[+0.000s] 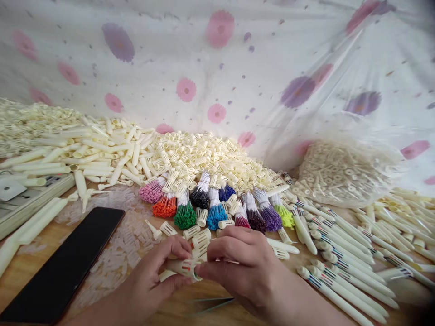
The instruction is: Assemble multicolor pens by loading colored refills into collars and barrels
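Note:
My left hand [154, 276] and my right hand [238, 262] meet at the table's front, both closed on a cream pen barrel [181, 267] with coloured sliders at its end. The right fingers pinch that end. Just behind my hands stand bundles of coloured refills [217, 206]: pink, orange, green, black, blue, purple and yellow-green. Loose cream slotted caps [200, 235] lie between the bundles and my hands.
A black phone [66, 267] lies at the left on the wooden table [23, 271]. Cream barrels [84, 156] and slotted caps [204, 156] are heaped behind. Several assembled pens [343, 267] lie at the right, beside a clear bag of small parts [343, 172]. Tweezers [210, 304] lie under my hands.

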The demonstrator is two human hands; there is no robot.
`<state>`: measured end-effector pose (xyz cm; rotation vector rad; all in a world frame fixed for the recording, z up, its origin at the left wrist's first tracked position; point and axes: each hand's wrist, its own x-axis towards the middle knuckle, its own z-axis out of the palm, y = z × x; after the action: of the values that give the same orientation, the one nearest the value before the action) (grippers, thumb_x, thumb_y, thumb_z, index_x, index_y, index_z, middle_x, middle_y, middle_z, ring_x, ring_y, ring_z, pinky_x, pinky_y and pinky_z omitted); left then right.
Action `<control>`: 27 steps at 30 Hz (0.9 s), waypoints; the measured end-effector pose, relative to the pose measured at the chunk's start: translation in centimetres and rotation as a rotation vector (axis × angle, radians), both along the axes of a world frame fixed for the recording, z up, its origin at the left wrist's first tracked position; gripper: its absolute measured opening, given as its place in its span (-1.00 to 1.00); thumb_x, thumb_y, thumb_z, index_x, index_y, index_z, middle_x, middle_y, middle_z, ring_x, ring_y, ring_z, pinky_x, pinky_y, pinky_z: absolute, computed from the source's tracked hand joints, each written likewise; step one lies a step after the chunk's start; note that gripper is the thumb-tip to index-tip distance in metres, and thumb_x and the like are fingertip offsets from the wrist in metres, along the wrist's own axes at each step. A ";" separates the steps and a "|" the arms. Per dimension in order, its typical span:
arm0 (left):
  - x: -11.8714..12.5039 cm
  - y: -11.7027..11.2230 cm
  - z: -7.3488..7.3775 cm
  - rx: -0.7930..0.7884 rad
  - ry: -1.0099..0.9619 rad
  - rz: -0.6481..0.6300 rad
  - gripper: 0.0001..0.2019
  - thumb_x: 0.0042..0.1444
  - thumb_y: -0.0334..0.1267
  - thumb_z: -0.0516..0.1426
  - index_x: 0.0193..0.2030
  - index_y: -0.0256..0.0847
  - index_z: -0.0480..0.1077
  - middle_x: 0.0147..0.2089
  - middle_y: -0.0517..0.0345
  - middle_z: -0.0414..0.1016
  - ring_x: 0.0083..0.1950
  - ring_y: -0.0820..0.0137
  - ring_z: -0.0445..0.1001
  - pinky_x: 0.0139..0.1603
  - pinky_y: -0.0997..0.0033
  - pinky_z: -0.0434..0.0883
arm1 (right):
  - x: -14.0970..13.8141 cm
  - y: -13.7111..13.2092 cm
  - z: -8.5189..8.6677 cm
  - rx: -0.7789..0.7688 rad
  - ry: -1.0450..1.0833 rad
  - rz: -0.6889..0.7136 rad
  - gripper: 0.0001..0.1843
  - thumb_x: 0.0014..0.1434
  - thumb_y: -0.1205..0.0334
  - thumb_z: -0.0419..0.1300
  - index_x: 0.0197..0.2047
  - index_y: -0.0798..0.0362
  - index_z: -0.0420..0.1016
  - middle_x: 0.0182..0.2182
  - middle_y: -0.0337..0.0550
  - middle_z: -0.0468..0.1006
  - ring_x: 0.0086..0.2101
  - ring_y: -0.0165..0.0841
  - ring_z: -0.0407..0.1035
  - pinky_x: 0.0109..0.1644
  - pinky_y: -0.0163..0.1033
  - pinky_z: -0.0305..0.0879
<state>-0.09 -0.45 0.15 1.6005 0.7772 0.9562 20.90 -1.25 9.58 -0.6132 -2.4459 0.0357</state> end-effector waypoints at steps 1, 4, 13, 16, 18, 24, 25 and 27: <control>0.0 0.0 0.0 -0.003 0.007 0.008 -0.86 0.07 -0.30 0.22 -0.24 -0.01 0.38 -0.20 0.22 0.43 -0.14 0.36 0.45 -0.12 0.41 0.42 | 0.0 0.0 -0.1 0.001 -0.008 0.000 -0.71 0.32 0.35 -0.02 -0.26 0.20 0.52 -0.43 -0.12 0.48 -0.45 -0.41 0.20 -0.43 -0.28 0.13; 0.1 -0.2 0.0 -0.007 0.036 0.053 -0.88 0.08 -0.29 0.20 -0.24 -0.02 0.37 -0.18 0.19 0.42 -0.12 0.33 0.44 -0.18 0.44 0.45 | 0.0 -0.2 -0.3 -0.082 0.010 -0.016 -0.73 0.29 0.40 0.01 -0.30 0.22 0.53 -0.45 -0.12 0.46 -0.45 -0.42 0.21 -0.41 -0.29 0.16; 0.1 -0.2 -0.1 0.351 0.221 0.331 -0.75 0.05 -0.50 0.09 -0.25 0.01 0.35 -0.17 0.20 0.42 -0.15 0.34 0.47 -0.29 0.51 0.47 | -1.6 -0.7 -1.3 -0.716 0.300 -0.267 -0.84 0.09 0.47 0.19 -0.39 0.09 0.59 -0.42 -0.19 0.43 -0.42 -0.48 0.33 -0.44 -0.44 0.26; -0.2 0.1 0.2 0.493 0.223 0.353 -0.71 0.03 -0.51 0.11 -0.21 0.02 0.36 -0.17 0.19 0.44 -0.17 0.32 0.48 -0.39 0.55 0.46 | -2.1 -0.8 -1.7 -0.839 0.433 -0.276 -0.82 0.07 0.46 0.19 -0.34 0.06 0.60 -0.39 -0.18 0.43 -0.42 -0.48 0.34 -0.47 -0.45 0.27; -0.4 0.3 0.6 0.571 0.206 0.368 -0.69 0.01 -0.52 0.12 -0.20 0.03 0.36 -0.21 0.20 0.45 -0.20 0.32 0.49 -0.30 0.50 0.47 | -2.4 -1.1 -1.8 -0.839 0.492 -0.265 -0.82 0.08 0.44 0.18 -0.33 0.06 0.61 -0.39 -0.17 0.43 -0.41 -0.47 0.36 -0.47 -0.46 0.28; -0.5 0.1 1.1 0.638 0.107 0.408 -0.64 -0.01 -0.56 0.11 -0.20 0.07 0.36 -0.25 0.23 0.45 -0.22 0.32 0.47 -0.21 0.40 0.44 | -2.6 -1.8 -2.0 -0.474 0.461 -0.204 -0.77 0.08 0.46 0.13 -0.25 0.14 0.60 -0.41 -0.12 0.43 -0.49 -0.49 0.33 -0.52 -0.45 0.25; -0.5 0.1 1.0 0.633 0.090 0.413 -0.64 0.00 -0.55 0.12 -0.20 0.07 0.36 -0.25 0.24 0.44 -0.21 0.33 0.46 -0.20 0.40 0.44 | -2.4 -1.8 -1.9 -0.426 0.444 -0.201 -0.78 0.10 0.45 0.13 -0.24 0.15 0.60 -0.42 -0.12 0.43 -0.48 -0.49 0.34 -0.50 -0.44 0.26; -0.6 0.1 0.7 0.600 0.054 0.431 -0.68 0.01 -0.53 0.13 -0.23 0.06 0.35 -0.25 0.25 0.41 -0.21 0.35 0.44 -0.19 0.41 0.43 | -1.9 -1.7 -1.3 -0.396 0.397 -0.230 -0.81 0.16 0.40 0.12 -0.26 0.16 0.58 -0.42 -0.11 0.44 -0.46 -0.47 0.35 -0.43 -0.42 0.30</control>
<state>-0.65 -0.34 0.90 2.0155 0.9509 1.5707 19.04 -2.99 8.25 -0.9554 -1.9807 0.5084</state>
